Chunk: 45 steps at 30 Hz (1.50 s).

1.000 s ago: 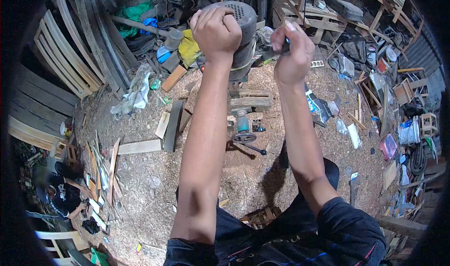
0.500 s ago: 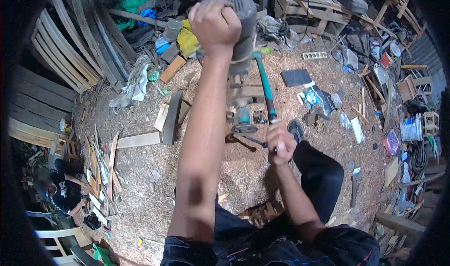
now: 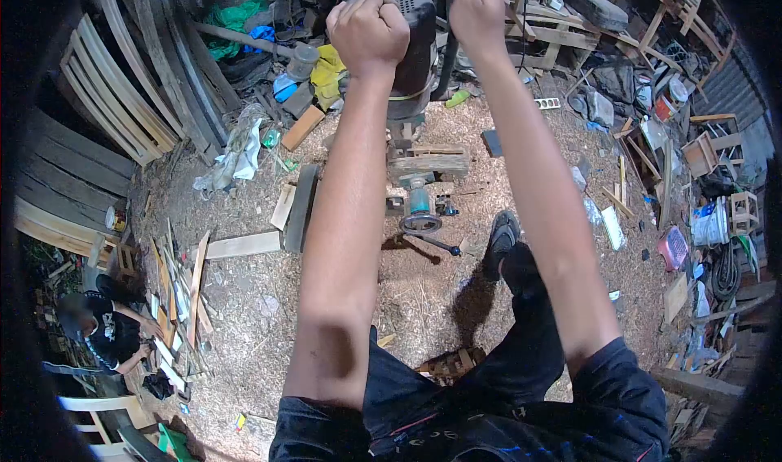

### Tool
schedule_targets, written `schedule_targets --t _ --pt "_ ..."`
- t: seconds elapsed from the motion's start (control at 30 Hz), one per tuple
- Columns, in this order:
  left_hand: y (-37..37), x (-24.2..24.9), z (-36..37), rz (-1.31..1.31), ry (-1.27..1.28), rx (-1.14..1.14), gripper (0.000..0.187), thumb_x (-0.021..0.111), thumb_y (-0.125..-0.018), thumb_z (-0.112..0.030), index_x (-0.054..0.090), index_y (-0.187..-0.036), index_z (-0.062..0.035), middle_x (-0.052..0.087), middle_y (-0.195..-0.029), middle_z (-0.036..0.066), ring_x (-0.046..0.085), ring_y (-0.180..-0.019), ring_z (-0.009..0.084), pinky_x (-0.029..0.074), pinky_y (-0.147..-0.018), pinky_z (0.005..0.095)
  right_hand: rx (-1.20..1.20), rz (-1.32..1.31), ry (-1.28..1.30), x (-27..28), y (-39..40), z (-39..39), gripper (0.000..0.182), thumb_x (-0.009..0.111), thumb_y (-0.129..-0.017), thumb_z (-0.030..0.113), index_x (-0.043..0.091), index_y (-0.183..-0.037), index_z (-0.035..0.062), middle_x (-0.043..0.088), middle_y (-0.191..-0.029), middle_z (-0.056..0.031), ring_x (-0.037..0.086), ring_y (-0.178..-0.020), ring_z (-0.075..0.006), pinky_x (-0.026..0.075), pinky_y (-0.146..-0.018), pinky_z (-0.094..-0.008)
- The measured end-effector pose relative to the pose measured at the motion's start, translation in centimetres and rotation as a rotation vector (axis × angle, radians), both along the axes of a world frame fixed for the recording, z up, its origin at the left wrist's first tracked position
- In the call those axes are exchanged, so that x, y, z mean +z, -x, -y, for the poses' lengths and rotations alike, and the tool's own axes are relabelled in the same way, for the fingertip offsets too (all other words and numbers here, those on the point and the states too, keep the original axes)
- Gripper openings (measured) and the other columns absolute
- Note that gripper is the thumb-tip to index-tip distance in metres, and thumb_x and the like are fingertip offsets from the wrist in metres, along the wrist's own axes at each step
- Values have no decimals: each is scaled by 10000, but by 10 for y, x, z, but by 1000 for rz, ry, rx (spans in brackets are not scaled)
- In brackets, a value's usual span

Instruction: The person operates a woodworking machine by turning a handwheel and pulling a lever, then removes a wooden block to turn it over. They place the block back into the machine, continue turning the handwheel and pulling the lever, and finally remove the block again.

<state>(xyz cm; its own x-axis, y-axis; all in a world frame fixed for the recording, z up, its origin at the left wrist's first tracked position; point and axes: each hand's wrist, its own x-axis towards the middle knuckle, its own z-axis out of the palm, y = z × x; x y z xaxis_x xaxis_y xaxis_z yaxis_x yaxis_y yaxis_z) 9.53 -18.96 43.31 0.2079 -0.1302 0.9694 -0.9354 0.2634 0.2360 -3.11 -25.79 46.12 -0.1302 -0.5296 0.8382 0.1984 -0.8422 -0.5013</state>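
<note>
A dark motor housing [image 3: 414,59] with a vented top belongs to an upright machine in front of me. My left hand [image 3: 368,35] is closed in a fist at the housing's upper left side; what its fingers wrap round is hidden. Right of the motor, my right hand [image 3: 479,10] is raised and wrapped round a long lever [image 3: 445,67], whose upper end is partly out of view. Below the motor, a piece of wood [image 3: 432,163] lies across the machine's bed. Nearer me are a green screw housing [image 3: 419,195] and a round handwheel [image 3: 421,223].
Shavings cover the floor. Planks [image 3: 242,245] and wood strips [image 3: 195,287] lie to the left, where another person [image 3: 114,332] sits low. Long boards [image 3: 114,87] lean at the back left. A power strip [image 3: 547,103] and a pink basket [image 3: 674,248] are on the right.
My right hand has swung the lever up and away from me, from beside the handwheel to beside the motor top. My left hand stays by the motor. My right foot has shifted slightly.
</note>
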Motion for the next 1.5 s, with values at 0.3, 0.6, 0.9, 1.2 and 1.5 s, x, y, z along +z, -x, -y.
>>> schedule_targets --t 0.3,0.6,0.9,1.2,1.5 --pt "1 4 -1 -30 -16 -31 246 478 -774 -155 682 -653 -90 703 -781 98 658 -778 307 445 -906 429 -252 -341 -18 2 -25 80 245 439 -1030 254 432 -1115 24 601 -811 -330 576 -800 -548 435 -631 -568" --pt "2 14 -2 -15 20 -40 233 485 -764 -129 675 -641 -71 697 -760 105 651 -762 309 448 -890 414 -462 -773 -365 20 -42 141 491 421 -1007 417 397 -1282 11 647 -1102 -323 625 -1058 -479 484 -916 -549" --pt "0 22 -5 10 -6 -45 267 453 -769 -118 708 -736 -46 704 -814 153 656 -783 349 488 -823 418 -290 -760 -240 -63 -36 192 334 591 -953 266 588 -1188 29 681 -1037 -237 635 -1015 -432 507 -868 -464" --pt "21 -152 -126 -234 -480 -147 554 447 -985 -181 327 -1473 52 351 -1508 258 306 -1424 398 199 -1181 492 -163 -674 -340 -234 75 -48 295 567 -967 219 604 -1101 -41 672 -958 -266 652 -920 -430 501 -800 -469" --pt "56 -327 -186 -314 -1783 -295 952 597 -859 -232 -12 -1551 6 51 -1619 244 168 -1483 400 222 -1187 499 155 -1944 -488 -453 140 -230 944 599 -906 342 49 -1455 -193 180 -1495 -425 218 -1412 -523 261 -1171 -467"
